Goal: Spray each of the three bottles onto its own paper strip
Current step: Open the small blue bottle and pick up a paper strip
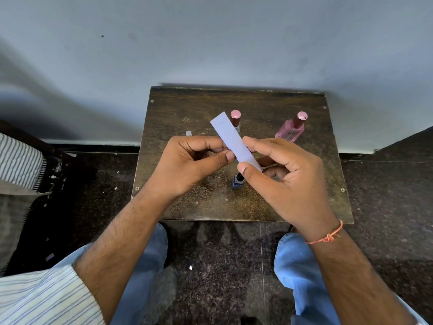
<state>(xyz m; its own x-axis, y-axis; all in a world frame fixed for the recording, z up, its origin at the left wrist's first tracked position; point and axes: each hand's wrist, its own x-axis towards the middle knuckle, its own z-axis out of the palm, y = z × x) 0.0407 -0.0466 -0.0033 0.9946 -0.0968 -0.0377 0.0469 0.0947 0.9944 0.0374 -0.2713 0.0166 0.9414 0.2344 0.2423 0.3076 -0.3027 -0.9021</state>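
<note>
Pale wall and dark speckled floor frame a small wooden table (178, 109). At far left on it a small clear cap (188, 133) is seen. The left hand (187, 165) pinches a white paper strip (234, 143) at mid-length, raised and slanted over a pink-capped bottle (235, 117) and a blue bottle (238, 180). The right hand (285, 174) pinches the strip's near end, probably steadying it for spraying. A pink bottle (291, 127) stands far right.
</note>
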